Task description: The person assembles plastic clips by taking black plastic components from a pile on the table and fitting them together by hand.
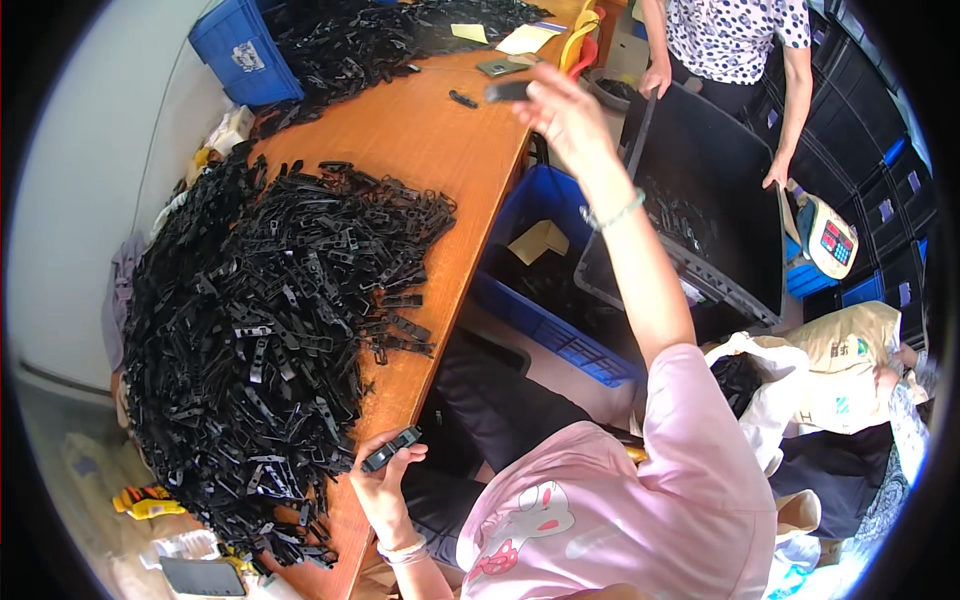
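My left hand (380,480) is at the table's near edge, its fingers closed around a black plastic clip (391,449). Beside it spreads a large heap of black plastic clips (290,270) on the wooden table (470,140). My right hand (565,115) is raised and reaches out over the table's right edge. Between its thumb and fingers is a dark, elongated black piece (508,92), slightly blurred, which looks like another clip. A single black piece (463,99) lies on the wood just left of it.
A blue bin (245,55) stands at the far left by a second black heap (370,40). Right of the table is a blue crate (600,365) on the floor. Another person (740,30) grips a large black crate (710,150). A scale (832,240) and sacks (845,365) are farther right.
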